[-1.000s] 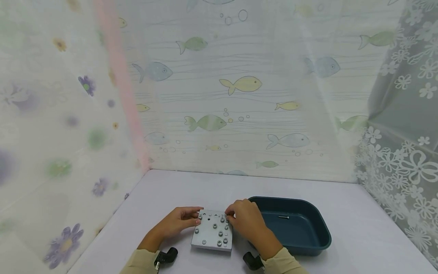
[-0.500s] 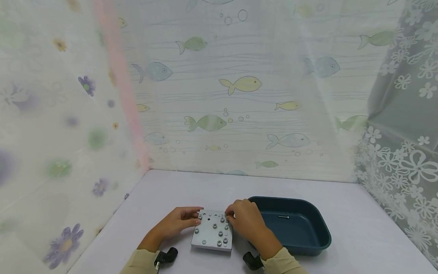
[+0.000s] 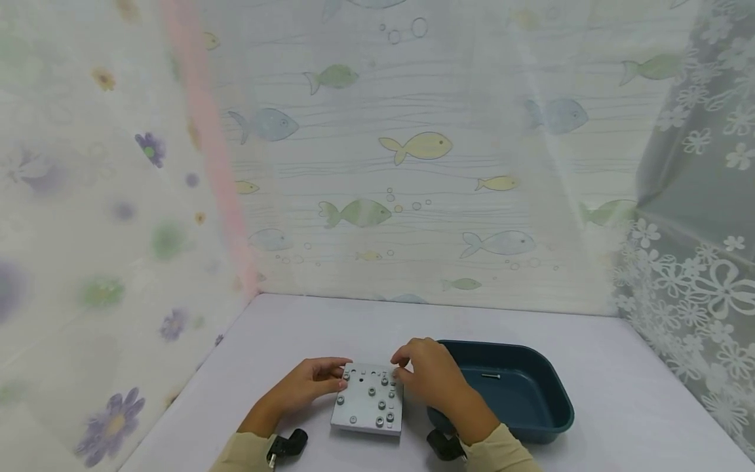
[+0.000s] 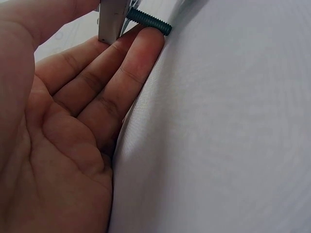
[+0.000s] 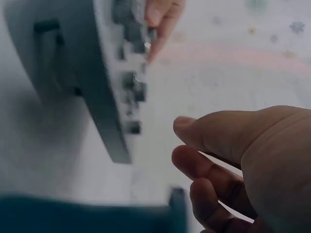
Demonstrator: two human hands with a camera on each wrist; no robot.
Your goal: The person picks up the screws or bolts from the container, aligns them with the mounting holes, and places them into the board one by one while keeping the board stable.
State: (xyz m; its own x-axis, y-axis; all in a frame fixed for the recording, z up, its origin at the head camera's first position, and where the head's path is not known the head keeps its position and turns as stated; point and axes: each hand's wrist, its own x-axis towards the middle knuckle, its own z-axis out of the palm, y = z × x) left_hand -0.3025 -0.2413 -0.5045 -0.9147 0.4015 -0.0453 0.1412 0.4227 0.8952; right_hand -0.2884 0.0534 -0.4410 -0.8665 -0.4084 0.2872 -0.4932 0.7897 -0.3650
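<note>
A square silver metal plate [image 3: 360,406], studded with several socket-head screws [image 3: 371,392], lies on the table in the head view. My left hand [image 3: 301,385] grips its left edge, thumb on top. In the left wrist view the threaded end of a screw [image 4: 150,21] sticks out below the plate [image 4: 109,22], beside a fingertip of that hand. Just off the plate's upper right corner is my right hand [image 3: 433,375]. The right wrist view has its thumb and fingers [image 5: 209,131] loosely bent, holding nothing, apart from the plate's screws.
A dark teal tray [image 3: 563,400] stands to the right, partly behind my right forearm, with one screw [image 3: 491,376] lying in it. Patterned curtains [image 3: 354,262] rise behind the white table [image 3: 330,321] and at both sides.
My right hand has moved slightly right, away from the plate's upper right corner, and its fingertips have parted. The left hand stays on the plate.
</note>
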